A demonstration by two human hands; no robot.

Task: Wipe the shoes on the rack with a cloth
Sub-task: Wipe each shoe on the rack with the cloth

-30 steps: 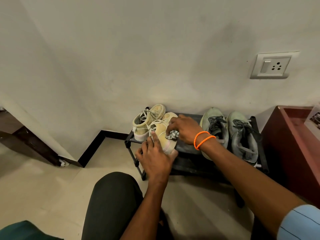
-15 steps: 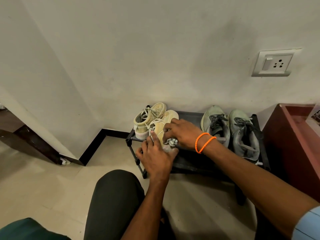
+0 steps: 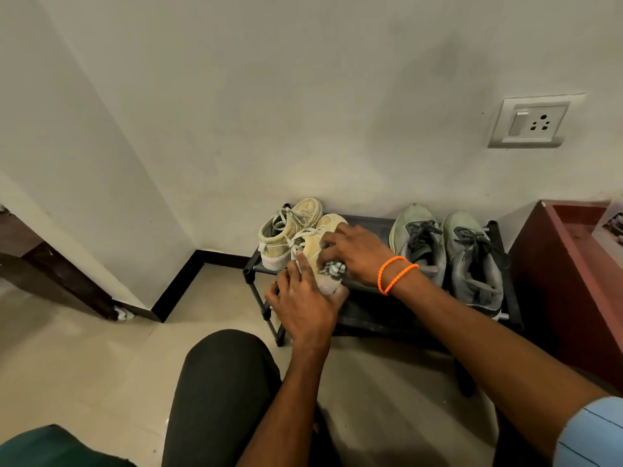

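Here the yellow shoe point(image 3: 315, 246) sits at the front left of the black rack point(image 3: 371, 308), its twin point(image 3: 286, 227) just behind it and a grey pair point(image 3: 448, 251) well apart on the right end. The left hand point(image 3: 303, 305) wraps the near end of the yellow shoe, fingers curled round the heel, steadying it. The right hand point(image 3: 357, 252), with orange bands point(image 3: 396, 274) at the wrist, bunches a small pale cloth point(image 3: 332, 267) in its curled fingers and presses it onto the shoe's side.

The shoe looks light and canvas-like, so the upper will likely give under pressure while the rubber sole rim stays stiff; the heel and sole edge seem the best places to hold, since they resist the rubbing. The loose white laces point(image 3: 296, 237) may snag the cloth. The cloth is soft and limp, and probably works best wadded tight, as it is, so it does not slip out mid-stroke. The rack looks thin-framed and may shift if pushed hard, so a braced shoe matters more than force.
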